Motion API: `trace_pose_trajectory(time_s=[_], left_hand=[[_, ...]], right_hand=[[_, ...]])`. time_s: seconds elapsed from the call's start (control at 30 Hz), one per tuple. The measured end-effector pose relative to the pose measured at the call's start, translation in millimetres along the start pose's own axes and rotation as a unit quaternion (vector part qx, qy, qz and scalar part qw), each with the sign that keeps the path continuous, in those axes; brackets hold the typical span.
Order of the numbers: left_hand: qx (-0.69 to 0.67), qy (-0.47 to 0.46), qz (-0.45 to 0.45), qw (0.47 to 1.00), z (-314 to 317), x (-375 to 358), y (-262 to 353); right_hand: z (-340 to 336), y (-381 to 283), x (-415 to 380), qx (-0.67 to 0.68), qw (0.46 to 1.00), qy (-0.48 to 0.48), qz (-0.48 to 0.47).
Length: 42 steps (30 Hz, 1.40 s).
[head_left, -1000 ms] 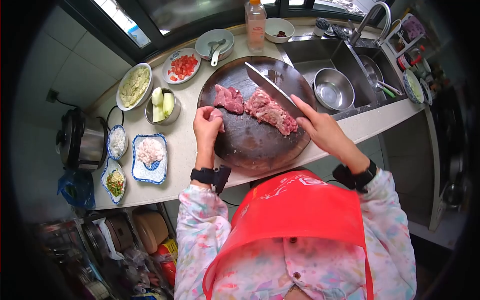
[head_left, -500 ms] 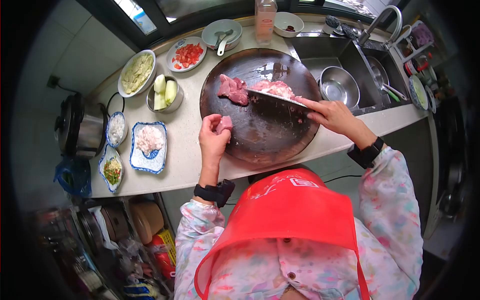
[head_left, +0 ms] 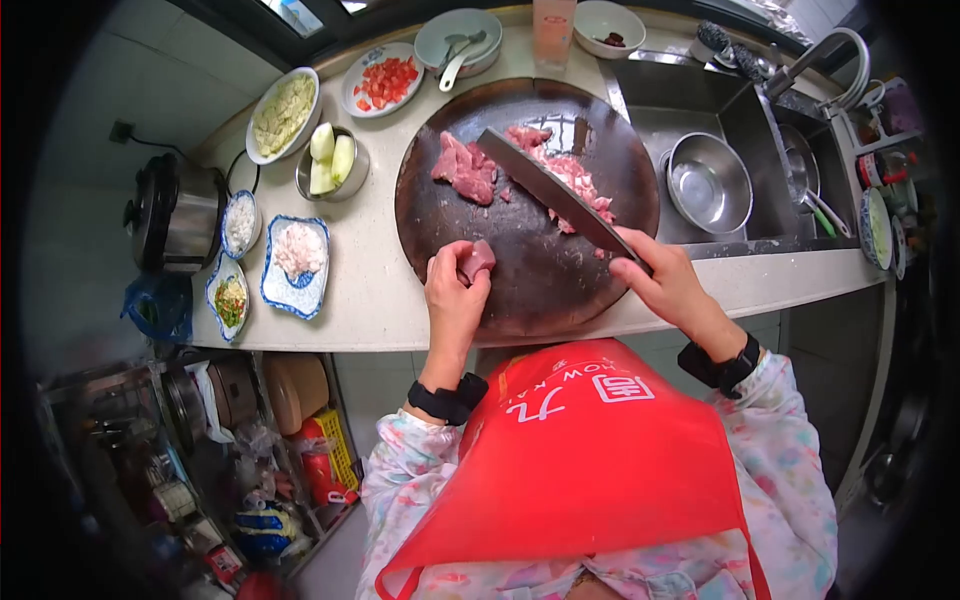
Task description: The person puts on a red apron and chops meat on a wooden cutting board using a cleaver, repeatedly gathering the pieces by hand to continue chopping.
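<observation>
At the far left a black-and-silver electric cooker (head_left: 180, 222) stands by the wall, with a translucent blue plastic bag (head_left: 160, 307) just below it. Beside them, on the pale bench (head_left: 375, 270), are a small blue-rimmed white bowl (head_left: 240, 254) of white bits and a leaf-shaped blue-rimmed dish (head_left: 227, 266) of chopped green and red pieces. Next come an oval white dish (head_left: 252, 140) with pale yellow-green contents, a rectangular blue-rimmed white plate (head_left: 290, 298) holding pale pink bits, and a round steel bowl (head_left: 347, 189) with peeled pale-green pieces. Behind are a round white plate (head_left: 352, 96) of diced red pieces and a pale grey bowl (head_left: 428, 42) with spoons.

The left hand (head_left: 455, 292) is at the near left part of the round dark wooden chopping board (head_left: 530, 280), its grip closed around a small pink lump of meat (head_left: 479, 262). Farther back on the board lie larger pink-red meat chunks (head_left: 466, 172); to their right is a pile of chopped pink meat (head_left: 577, 180). A broad-bladed metal knife (head_left: 560, 194) slants over the pile; whether it touches the meat I cannot tell. The right hand (head_left: 672, 282), by the board's right edge, has its grip wrapped around the knife's handle end.

Behind the board stands a clear bottle (head_left: 553, 35); right of it, a white bowl (head_left: 592, 20) with dark red pieces. A steel basin (head_left: 708, 184) sits in the metal sink (head_left: 650, 108).
</observation>
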<state>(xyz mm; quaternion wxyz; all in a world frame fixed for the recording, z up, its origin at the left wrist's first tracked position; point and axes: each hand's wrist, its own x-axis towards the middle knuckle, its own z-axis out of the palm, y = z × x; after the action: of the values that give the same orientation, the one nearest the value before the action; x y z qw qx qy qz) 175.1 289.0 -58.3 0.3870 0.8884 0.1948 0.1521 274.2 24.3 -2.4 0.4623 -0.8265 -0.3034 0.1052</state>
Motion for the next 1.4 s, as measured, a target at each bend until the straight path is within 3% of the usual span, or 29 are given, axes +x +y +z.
trace_pose_trajectory(time_s=[0.07,0.13,0.17,0.23,0.4,0.43,0.47,0.5,0.63,0.87,0.97,1.03,1.07,1.13,1.2,1.3,1.33,1.4], left_hand=[[0.0,-0.004,-0.017,1.0,4.6,-11.4,-1.7],[-0.009,0.076,0.039,0.996,8.0,-16.2,0.6],[-0.007,0.068,0.038,0.997,9.9,-17.1,-0.9],[0.034,0.104,0.112,0.988,13.3,-13.4,-4.2],[0.008,0.06,0.083,0.995,8.8,-11.0,-10.7],[-0.135,0.049,-0.032,0.989,8.8,-11.9,-10.6],[-0.272,0.036,-0.148,0.95,6.6,-11.5,-9.7],[-0.368,0.026,-0.167,0.914,-0.1,-10.2,-6.0],[-0.483,0.0,-0.199,0.852,-20.7,-3.5,-2.5],[-0.35,-0.04,-0.191,0.916,-11.3,-5.0,-25.4],[-0.282,-0.008,-0.163,0.945,-13.3,-9.0,-23.9],[-0.13,0.017,-0.074,0.989,-12.8,-8.6,-16.5],[-0.127,0.015,-0.074,0.989,-12.5,-5.6,-11.5],[0.0,-0.034,-0.033,0.999,-8.4,4.8,-4.6],[-0.001,-0.05,-0.041,0.998,-4.4,9.6,-9.9],[-0.313,-0.044,-0.142,0.938,-4.1,12.9,-20.1],[-0.311,-0.048,-0.141,0.939,-8.1,14.0,-20.4],[-0.425,-0.079,-0.217,0.875,-20.9,14.0,-16.1]], right_hand=[[0.6,-6.9,-4.1,-0.005,0.999,-0.009,0.032],[4.9,-10.4,-3.7,-0.027,0.998,-0.018,0.054],[9.9,-10.0,-4.8,-0.025,0.998,-0.017,0.061],[17.8,-10.3,-3.8,-0.102,0.994,-0.006,-0.041],[33.7,-26.6,-8.7,-0.118,0.991,-0.058,-0.003],[36.0,-25.1,-10.0,-0.087,0.995,-0.035,0.025],[38.3,-23.1,-11.4,-0.056,0.997,-0.013,0.055],[36.5,-23.9,-12.4,-0.034,0.996,-0.008,0.086],[30.7,-24.8,-15.2,-0.011,0.977,-0.007,0.212],[33.1,-22.1,-15.8,-0.014,0.971,0.012,0.24],[35.9,-21.7,-18.8,-0.008,0.966,0.021,0.259],[37.6,-21.2,-19.3,-0.006,0.963,0.026,0.269],[38.3,-22.8,-19.0,-0.004,0.963,0.033,0.269],[39.9,-24.6,-19.5,0.0,0.961,0.041,0.272],[40.9,-24.6,-20.7,-0.022,0.968,0.041,0.245],[44.3,-26.6,-21.8,-0.053,0.977,0.063,0.197],[45.2,-26.0,-22.8,-0.051,0.976,0.066,0.199],[47.6,-25.5,-25.4,-0.064,0.978,0.075,0.183]])
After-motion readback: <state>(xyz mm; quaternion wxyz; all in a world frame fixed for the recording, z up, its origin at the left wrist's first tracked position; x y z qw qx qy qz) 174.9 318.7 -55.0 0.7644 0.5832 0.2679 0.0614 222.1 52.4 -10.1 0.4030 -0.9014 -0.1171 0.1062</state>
